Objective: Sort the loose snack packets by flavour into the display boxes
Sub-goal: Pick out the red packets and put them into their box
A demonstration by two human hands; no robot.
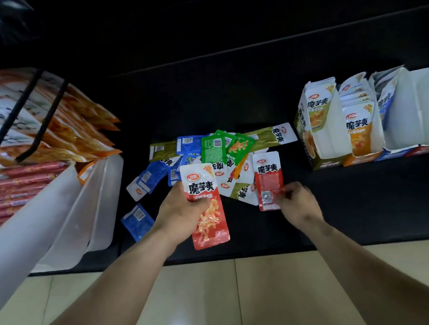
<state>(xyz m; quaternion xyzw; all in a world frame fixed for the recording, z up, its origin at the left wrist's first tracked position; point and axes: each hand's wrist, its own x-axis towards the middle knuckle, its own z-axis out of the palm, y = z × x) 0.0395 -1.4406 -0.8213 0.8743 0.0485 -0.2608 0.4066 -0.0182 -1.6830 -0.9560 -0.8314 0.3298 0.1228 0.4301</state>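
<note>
Two hands are holding red packets over the loose pile (206, 152) near the black shelf's (361, 198) front edge: left hand (179, 212) gripping the face-up red packet (209, 217), right hand (298, 203) merely pinching the second red packet (268, 180) by its corner, risking a slip before reaching the display boxes (338, 125) at the right end.

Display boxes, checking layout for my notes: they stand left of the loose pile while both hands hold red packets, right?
No: the head view shows the display boxes right of the loose pile; left hand and right hand hold red packets.
</note>
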